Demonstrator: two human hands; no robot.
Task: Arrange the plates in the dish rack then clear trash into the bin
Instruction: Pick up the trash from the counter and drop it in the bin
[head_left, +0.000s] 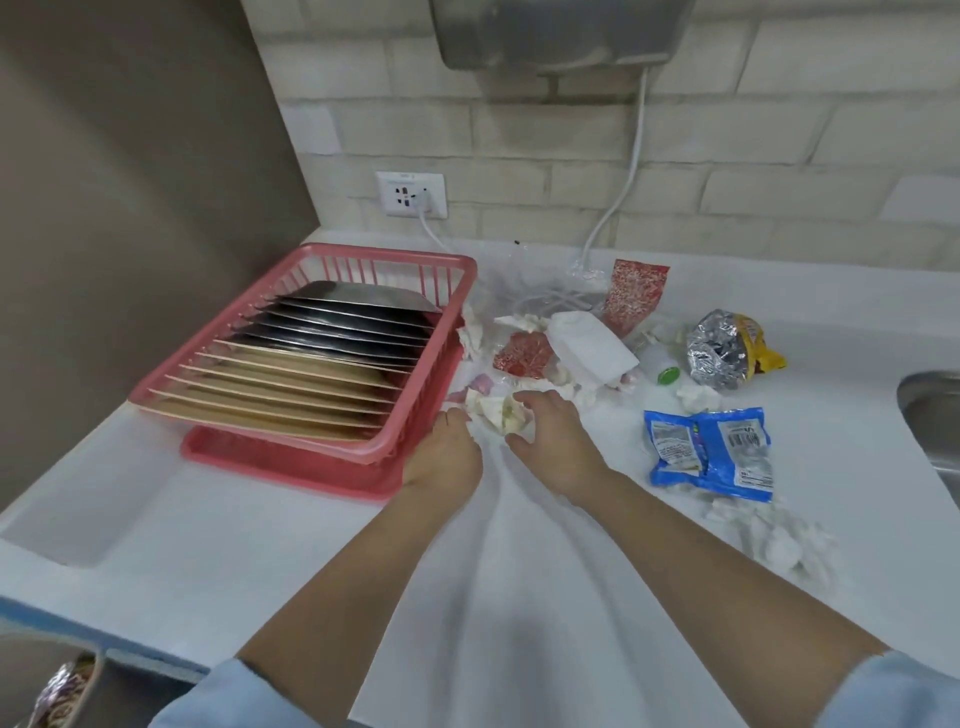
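Note:
A pink dish rack (457, 270) stands at the left of the white counter, with several plates (311, 364) upright in it, dark ones behind and tan ones in front. Just right of the rack lies a wad of crumpled tissue (498, 415). My left hand (447, 457) and my right hand (556, 436) cup this wad from both sides, fingers curled against it. More trash lies beyond: red wrappers (634, 293), a white napkin (587, 343), a foil bag (719, 353) and a blue packet (711, 452).
More crumpled tissue (774, 535) lies at the right near the counter's front. A steel sink (930, 415) sits at the far right. A wall socket (410, 195) with a white cable is behind the rack. A bin (57, 686) holding a wrapper shows at the bottom left.

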